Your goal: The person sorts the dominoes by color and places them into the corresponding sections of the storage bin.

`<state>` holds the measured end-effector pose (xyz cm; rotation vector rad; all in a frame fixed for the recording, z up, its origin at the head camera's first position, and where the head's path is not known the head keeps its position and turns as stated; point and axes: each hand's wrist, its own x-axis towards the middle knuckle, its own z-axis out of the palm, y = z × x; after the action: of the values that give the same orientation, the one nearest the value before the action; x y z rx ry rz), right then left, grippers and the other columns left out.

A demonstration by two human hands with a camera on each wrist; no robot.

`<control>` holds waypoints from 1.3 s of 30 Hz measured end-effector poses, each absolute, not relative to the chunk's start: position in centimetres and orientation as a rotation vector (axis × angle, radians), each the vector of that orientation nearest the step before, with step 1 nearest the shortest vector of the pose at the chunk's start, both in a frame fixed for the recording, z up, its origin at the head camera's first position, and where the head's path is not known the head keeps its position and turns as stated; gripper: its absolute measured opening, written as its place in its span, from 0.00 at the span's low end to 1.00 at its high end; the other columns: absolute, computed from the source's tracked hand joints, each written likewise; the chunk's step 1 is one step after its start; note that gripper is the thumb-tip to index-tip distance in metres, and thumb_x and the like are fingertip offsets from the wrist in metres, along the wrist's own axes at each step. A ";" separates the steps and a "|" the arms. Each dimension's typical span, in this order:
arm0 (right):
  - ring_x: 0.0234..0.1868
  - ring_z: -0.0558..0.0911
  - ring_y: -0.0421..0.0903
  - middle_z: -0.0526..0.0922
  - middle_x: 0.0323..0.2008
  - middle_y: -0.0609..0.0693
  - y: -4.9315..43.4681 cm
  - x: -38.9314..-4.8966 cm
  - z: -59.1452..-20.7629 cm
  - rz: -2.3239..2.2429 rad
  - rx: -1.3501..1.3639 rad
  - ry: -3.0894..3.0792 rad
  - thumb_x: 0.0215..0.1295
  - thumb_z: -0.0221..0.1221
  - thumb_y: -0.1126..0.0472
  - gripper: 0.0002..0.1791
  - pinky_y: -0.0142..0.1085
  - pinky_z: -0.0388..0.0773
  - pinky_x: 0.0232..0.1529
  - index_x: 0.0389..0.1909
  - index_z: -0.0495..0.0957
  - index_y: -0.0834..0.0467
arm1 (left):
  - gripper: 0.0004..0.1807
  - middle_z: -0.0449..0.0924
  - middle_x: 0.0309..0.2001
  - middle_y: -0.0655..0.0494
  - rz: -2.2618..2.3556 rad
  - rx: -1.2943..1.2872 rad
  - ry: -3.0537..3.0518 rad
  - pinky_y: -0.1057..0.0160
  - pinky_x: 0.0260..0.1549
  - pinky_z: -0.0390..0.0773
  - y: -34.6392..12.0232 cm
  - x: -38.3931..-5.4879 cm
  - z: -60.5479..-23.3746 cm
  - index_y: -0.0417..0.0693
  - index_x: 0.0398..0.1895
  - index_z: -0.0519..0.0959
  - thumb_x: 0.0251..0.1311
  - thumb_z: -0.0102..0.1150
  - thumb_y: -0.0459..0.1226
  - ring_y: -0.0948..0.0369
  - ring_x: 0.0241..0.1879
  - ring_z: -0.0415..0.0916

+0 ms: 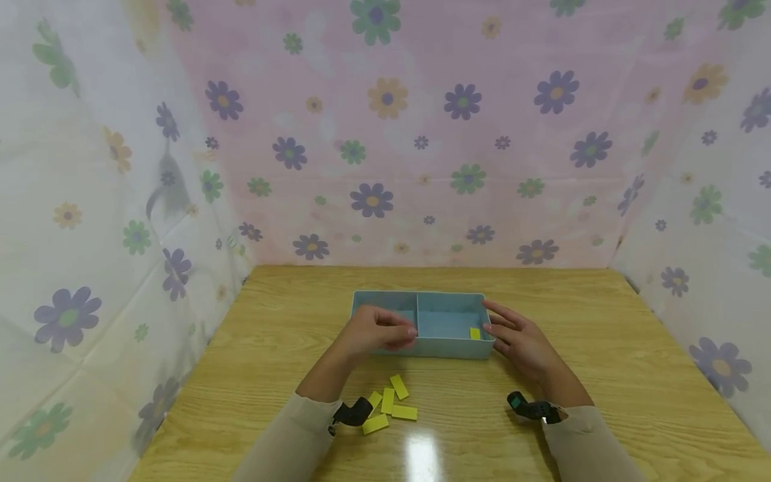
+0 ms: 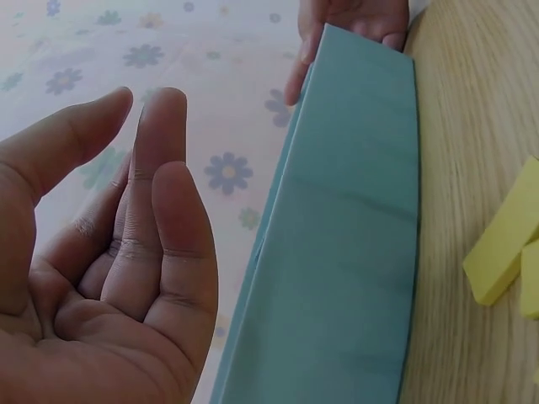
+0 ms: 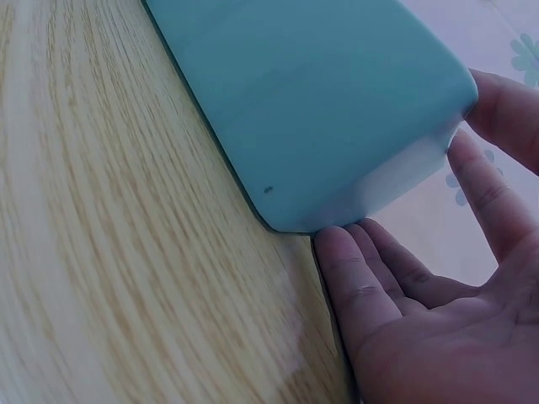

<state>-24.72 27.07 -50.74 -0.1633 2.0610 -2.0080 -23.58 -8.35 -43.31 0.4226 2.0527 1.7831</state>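
Note:
A light blue box [image 1: 452, 347] with two compartments sits on the table, a divider [image 1: 417, 314] between them. My left hand [image 1: 378, 331] is above the left compartment and hides part of it. In the left wrist view its thumb and fingers are apart with nothing between them. My right hand [image 1: 523, 340] touches the box's right end, its fingertips [image 3: 341, 244] against the end wall near the bottom corner. One small yellow block [image 1: 475, 333] lies in the right compartment. Several yellow blocks [image 1: 404, 413] lie loosely grouped in front of the box, near my left wrist.
The wooden table [image 1: 271, 321] extends to both sides of the box. Behind it hangs a pink flowered cloth [image 1: 421, 221], with pale flowered cloths at left and right. Black wrist cameras are strapped to both wrists.

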 end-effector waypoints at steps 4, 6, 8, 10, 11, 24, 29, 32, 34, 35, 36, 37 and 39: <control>0.71 0.71 0.49 0.56 0.79 0.62 27.0 -24.8 -50.7 -2.017 -0.181 2.050 0.76 0.61 0.51 0.38 0.30 0.80 0.55 0.82 0.57 0.44 | 0.15 0.90 0.42 0.49 1.792 0.406 2.033 0.45 0.51 0.86 -8.9 -23.1 -43.7 0.43 0.49 0.89 0.63 0.73 0.41 0.55 0.42 0.90; 0.72 0.71 0.50 0.56 0.79 0.62 27.0 -24.9 -50.7 -2.023 -0.186 2.045 0.77 0.60 0.52 0.38 0.30 0.80 0.56 0.82 0.57 0.45 | 0.16 0.90 0.43 0.49 1.784 0.418 2.033 0.43 0.52 0.85 -9.1 -23.0 -43.9 0.42 0.50 0.88 0.63 0.73 0.41 0.55 0.42 0.89; 0.73 0.70 0.51 0.56 0.79 0.62 27.1 -24.9 -50.7 -2.025 -0.196 2.039 0.77 0.60 0.52 0.38 0.30 0.80 0.57 0.82 0.56 0.45 | 0.17 0.90 0.44 0.50 1.763 0.449 2.047 0.42 0.51 0.85 -9.3 -22.9 -44.1 0.41 0.51 0.88 0.64 0.73 0.41 0.55 0.42 0.89; 0.74 0.69 0.52 0.55 0.79 0.62 27.0 -24.8 -50.6 -2.028 -0.202 2.029 0.77 0.60 0.52 0.38 0.29 0.80 0.58 0.83 0.56 0.46 | 0.19 0.90 0.44 0.50 1.748 0.471 2.057 0.42 0.50 0.85 -9.6 -22.8 -44.3 0.38 0.51 0.87 0.64 0.73 0.42 0.54 0.42 0.89; 0.74 0.69 0.53 0.55 0.79 0.62 27.0 -24.8 -50.6 -2.027 -0.205 2.026 0.77 0.60 0.52 0.38 0.29 0.80 0.58 0.83 0.56 0.46 | 0.19 0.90 0.44 0.51 1.740 0.474 2.060 0.42 0.50 0.86 -9.7 -22.7 -44.4 0.37 0.51 0.87 0.64 0.72 0.42 0.54 0.42 0.89; 0.75 0.67 0.53 0.55 0.79 0.62 26.8 -25.1 -50.8 -2.038 -0.205 2.004 0.77 0.60 0.52 0.38 0.28 0.79 0.58 0.82 0.56 0.47 | 0.20 0.90 0.44 0.45 1.659 0.506 2.049 0.50 0.48 0.87 -10.6 -22.1 -46.0 0.34 0.54 0.85 0.65 0.71 0.39 0.55 0.44 0.89; 0.77 0.64 0.56 0.54 0.80 0.61 26.9 -25.1 -50.9 -2.033 -0.215 2.008 0.77 0.60 0.52 0.38 0.28 0.79 0.58 0.83 0.56 0.47 | 0.20 0.90 0.43 0.49 1.610 0.538 2.069 0.51 0.48 0.87 -10.9 -22.4 -46.4 0.34 0.55 0.85 0.65 0.71 0.38 0.56 0.44 0.88; 0.78 0.61 0.57 0.53 0.81 0.61 27.0 -25.1 -51.0 -2.030 -0.226 2.012 0.77 0.59 0.52 0.38 0.28 0.78 0.58 0.83 0.55 0.47 | 0.19 0.90 0.42 0.49 1.584 0.558 2.089 0.50 0.47 0.87 -10.9 -22.5 -46.7 0.33 0.54 0.85 0.65 0.71 0.37 0.54 0.43 0.88; 0.78 0.62 0.56 0.52 0.81 0.61 27.1 -25.1 -51.0 -2.035 -0.228 2.005 0.78 0.59 0.52 0.38 0.28 0.79 0.59 0.83 0.55 0.47 | 0.19 0.90 0.42 0.49 1.569 0.560 2.100 0.49 0.45 0.88 -10.9 -22.5 -46.8 0.34 0.54 0.85 0.65 0.71 0.37 0.51 0.43 0.88; 0.77 0.63 0.55 0.52 0.81 0.61 27.1 -25.1 -51.0 -2.039 -0.229 2.002 0.78 0.59 0.52 0.38 0.28 0.79 0.59 0.83 0.55 0.47 | 0.18 0.90 0.42 0.49 1.559 0.562 2.109 0.49 0.44 0.88 -10.9 -22.5 -47.0 0.34 0.53 0.85 0.65 0.71 0.37 0.50 0.43 0.88; 0.77 0.65 0.53 0.53 0.81 0.61 27.2 -25.1 -51.0 -2.043 -0.230 1.996 0.78 0.59 0.52 0.38 0.29 0.79 0.59 0.83 0.55 0.47 | 0.18 0.90 0.43 0.48 1.552 0.561 2.114 0.49 0.43 0.88 -10.9 -22.5 -47.1 0.34 0.53 0.86 0.65 0.71 0.36 0.48 0.42 0.88; 0.75 0.67 0.52 0.53 0.80 0.61 27.2 -25.1 -51.0 -2.045 -0.231 1.994 0.78 0.59 0.52 0.38 0.29 0.79 0.59 0.83 0.55 0.48 | 0.17 0.90 0.43 0.47 1.545 0.556 2.115 0.49 0.42 0.88 -10.9 -22.5 -47.2 0.35 0.53 0.86 0.65 0.71 0.36 0.46 0.42 0.88; 0.73 0.70 0.48 0.53 0.80 0.61 27.2 -25.0 -51.0 -2.048 -0.236 1.989 0.78 0.59 0.52 0.38 0.30 0.80 0.59 0.83 0.55 0.48 | 0.16 0.90 0.44 0.45 1.524 0.551 2.121 0.50 0.39 0.89 -10.8 -22.5 -47.3 0.35 0.53 0.86 0.65 0.70 0.35 0.45 0.41 0.88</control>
<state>-25.02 27.22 -50.99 -0.2359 1.9894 -2.0481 -22.51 -10.80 -47.34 0.5513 2.1211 1.5238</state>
